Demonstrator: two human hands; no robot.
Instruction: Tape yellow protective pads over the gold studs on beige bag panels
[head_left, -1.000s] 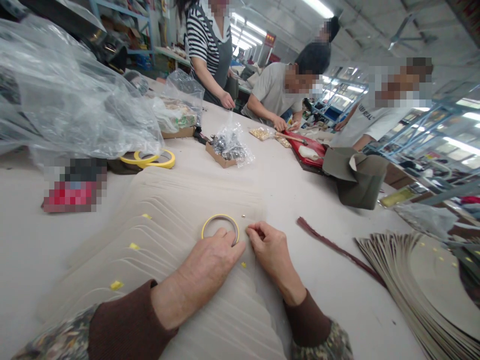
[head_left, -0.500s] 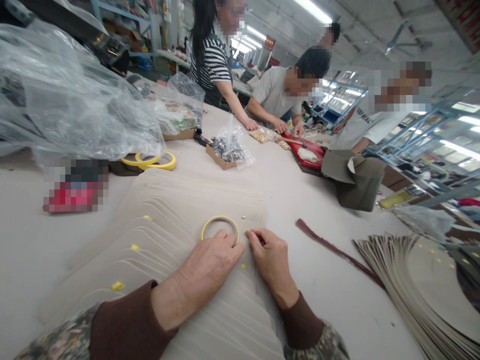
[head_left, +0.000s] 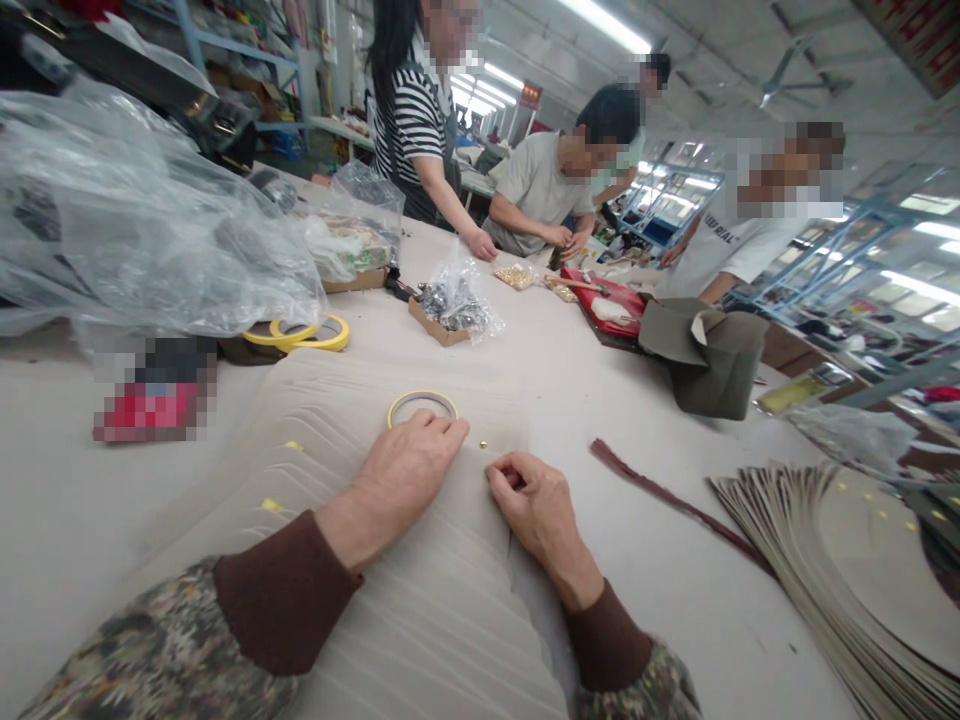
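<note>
My left hand (head_left: pixel 412 460) is closed on the near edge of a roll of yellow tape (head_left: pixel 393 408), which stands above the upper part of a fanned stack of beige sheets (head_left: pixel 420 580). My right hand (head_left: pixel 536 500) lies at the stack's right edge, thumb and forefinger pinched together; whatever they hold is too small to make out. Just beyond those fingertips is a small gold stud (head_left: pixel 483 445). Bits of yellow tape (head_left: pixel 271 505) stick to the layered edges on the left. My left forearm and sleeve cover part of the stack.
More yellow tape rolls (head_left: pixel 330 333) lie at the back left, near large clear plastic bags (head_left: pixel 150 220). A small box of metal parts (head_left: pixel 450 310) stands mid-table. At right are a dark red strip (head_left: pixel 667 500) and fanned curved sheets (head_left: pixel 810 580). Co-workers (head_left: pixel 532 200) stand across the table.
My left hand and the tape roll have moved up and slightly left. My right hand stays pinched near the stack's edge; the yellow bit seen at its fingertips no longer shows.
</note>
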